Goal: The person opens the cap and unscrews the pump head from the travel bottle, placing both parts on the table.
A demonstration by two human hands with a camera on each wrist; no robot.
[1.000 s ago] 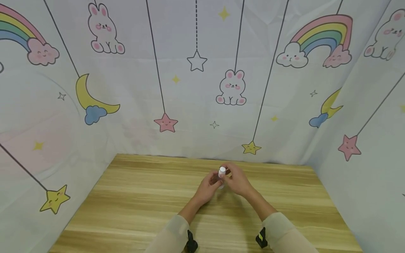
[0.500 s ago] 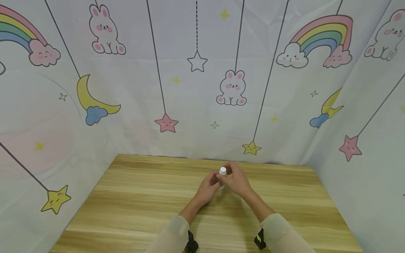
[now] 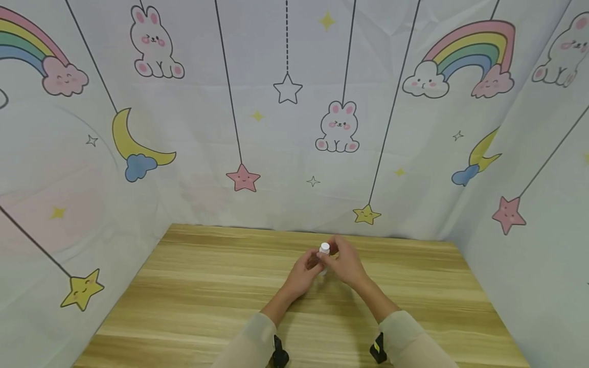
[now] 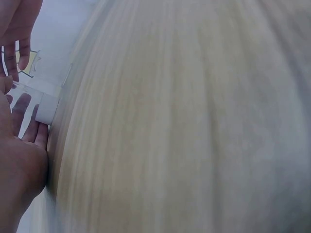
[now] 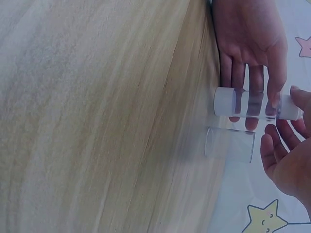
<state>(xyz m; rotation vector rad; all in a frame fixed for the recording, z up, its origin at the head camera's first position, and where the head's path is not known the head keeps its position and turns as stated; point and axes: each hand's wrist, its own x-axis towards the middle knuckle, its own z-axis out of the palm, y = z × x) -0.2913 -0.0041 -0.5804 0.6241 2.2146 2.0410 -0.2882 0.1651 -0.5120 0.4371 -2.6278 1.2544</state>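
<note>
A small clear bottle [image 5: 248,104] with a white base and a white top [image 3: 324,247] stands upright on the table between my hands. My left hand [image 3: 301,276] grips its body from the left, the fingers passing behind it in the right wrist view. From the right, my right hand [image 3: 342,263] pinches the upper end, the thumb lying just below the top in the head view. The left wrist view catches the white base [image 4: 47,109] beside the left fingers. Close to the bottle, apart from it, a clear cylinder [image 5: 230,144] stands on the table.
The wood-grain table [image 3: 207,286] meets a printed cloth backdrop [image 3: 276,138] at the back, with cloth sides at left and right. Dark wrist devices [image 3: 279,352] sit at both cuffs.
My right thumb has shifted slightly upward and left across the bottle, close under its white top. My left hand keeps its place on the body, and the bottle stays upright.
</note>
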